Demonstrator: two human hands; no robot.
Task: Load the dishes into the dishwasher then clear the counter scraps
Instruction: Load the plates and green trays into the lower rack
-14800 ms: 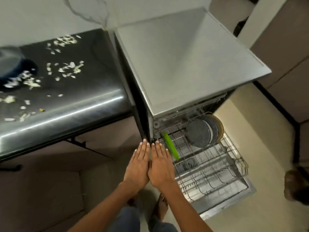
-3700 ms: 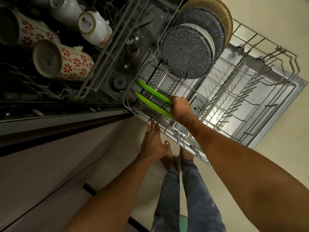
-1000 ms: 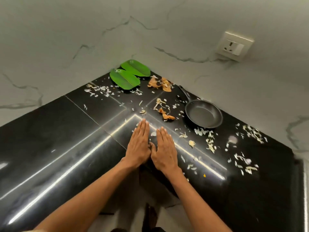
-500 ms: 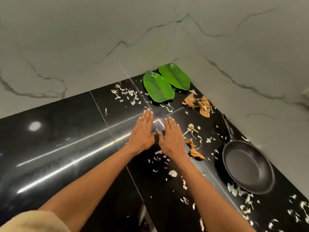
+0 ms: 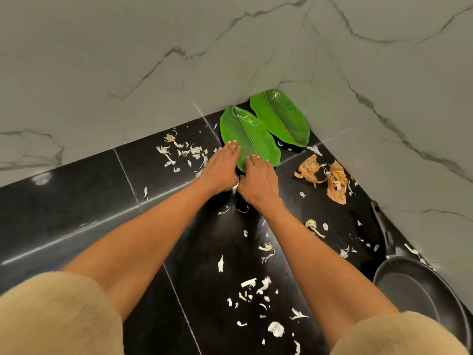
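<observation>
head view shows the left hand [image 5: 220,167] and right hand [image 5: 258,180] flat, fingers straight, fingertips on the near green leaf-shaped plate [image 5: 249,136] in the black counter [image 5: 76,201] corner; sliding it clear likely eases gripping.

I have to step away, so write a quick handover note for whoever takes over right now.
Left hand and right hand: both open, fingers straight, reaching onto the near green leaf plate in the counter corner.
A second leaf plate lies just behind it; the frying pan sits at the right.
Nothing here is picked up yet.
Left: load both plates and the pan, then clear the white scraps and brown peels from the black counter.
</observation>
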